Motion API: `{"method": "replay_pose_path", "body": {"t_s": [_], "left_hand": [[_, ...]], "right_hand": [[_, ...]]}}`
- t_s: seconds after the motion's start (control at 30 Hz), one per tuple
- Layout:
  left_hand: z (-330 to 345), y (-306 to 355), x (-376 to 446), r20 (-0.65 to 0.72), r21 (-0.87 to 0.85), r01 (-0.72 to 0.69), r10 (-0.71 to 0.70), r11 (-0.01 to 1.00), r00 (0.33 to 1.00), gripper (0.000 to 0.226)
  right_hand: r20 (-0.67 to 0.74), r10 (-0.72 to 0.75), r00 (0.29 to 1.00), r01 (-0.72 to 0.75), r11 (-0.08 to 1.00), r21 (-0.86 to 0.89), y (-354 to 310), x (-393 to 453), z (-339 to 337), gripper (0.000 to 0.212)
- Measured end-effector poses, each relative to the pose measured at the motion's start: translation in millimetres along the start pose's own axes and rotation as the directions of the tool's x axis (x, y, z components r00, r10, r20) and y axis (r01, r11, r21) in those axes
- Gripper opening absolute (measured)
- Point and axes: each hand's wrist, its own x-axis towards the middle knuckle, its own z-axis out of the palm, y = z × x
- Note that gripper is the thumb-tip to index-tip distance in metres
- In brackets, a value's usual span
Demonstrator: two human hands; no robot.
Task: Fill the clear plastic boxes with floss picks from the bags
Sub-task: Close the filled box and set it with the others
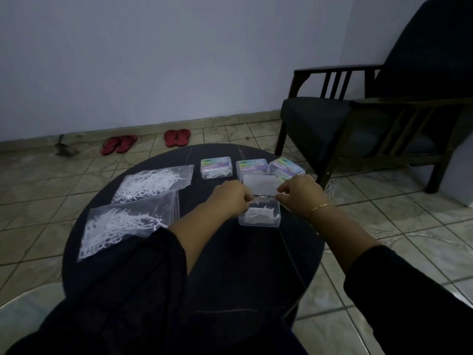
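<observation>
An open clear plastic box [258, 218] sits on the dark round table [230, 265], its lid [259, 186] raised behind it and several white floss picks inside. My left hand [231, 198] pinches a few floss picks [258, 200] over the box's left rim. At the box's right rim, my right hand [299, 192] has its fingers curled on the same picks. Two clear bags of floss picks lie to the left, one near [125, 225] and one farther back [153, 184].
Three closed boxes with colourful labels stand behind the open one [216, 167] [250, 166] [286, 167]. A dark wooden armchair [371, 119] is at the right. Two pairs of red sandals [119, 144] [177, 137] lie on the tiled floor by the wall.
</observation>
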Motion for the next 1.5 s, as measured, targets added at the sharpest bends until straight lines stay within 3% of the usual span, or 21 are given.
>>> {"method": "replay_pose_path", "body": {"t_s": [0.2,0.3,0.4,0.6,0.8,0.97,1.1,1.5], "left_hand": [[9.1,-4.6,2.0,0.001,0.003,-0.011,0.011,1.000,1.000,0.042],[4.2,-16.5,-4.2,-0.069,0.000,0.004,-0.004,1.000,0.998,0.033],[-1.0,-33.8,-12.6,-0.119,0.019,0.074,-0.071,0.997,0.990,0.032],[-18.6,-62.9,-28.5,-0.038,0.216,0.113,-0.107,0.970,0.994,0.019],[-21.0,-75.5,-42.5,0.011,0.503,0.073,-0.091,0.861,0.996,0.011],[-14.8,-75.1,-43.4,0.076,0.656,0.086,-0.178,0.750,0.981,0.021],[-8.4,-81.7,-40.9,0.062,0.665,0.069,-0.148,0.743,0.987,0.006],[0.2,-95.0,-34.2,0.017,0.573,0.049,-0.072,0.818,0.997,0.025]], "right_hand": [[0.036,0.021,0.999,-0.021,1.000,0.018,-1.8,2.8,8.5,0.034],[0.022,-0.015,1.000,0.015,1.000,-0.004,-5.1,3.2,9.4,0.031],[-0.001,-0.093,0.996,0.093,0.994,-0.052,-12.7,3.5,8.6,0.029],[-0.040,-0.314,0.949,0.307,0.943,-0.127,-47.3,7.1,9.2,0.030],[0.103,-0.482,0.870,0.475,0.764,-0.437,-91.5,19.2,13.8,0.029],[0.254,-0.468,0.846,0.510,0.576,-0.639,-117.2,32.6,18.4,0.035],[0.346,-0.428,0.835,0.536,0.491,-0.687,-127.0,43.1,24.9,0.039],[0.348,-0.436,0.830,0.554,0.566,-0.610,-127.5,66.8,32.0,0.035]]}}
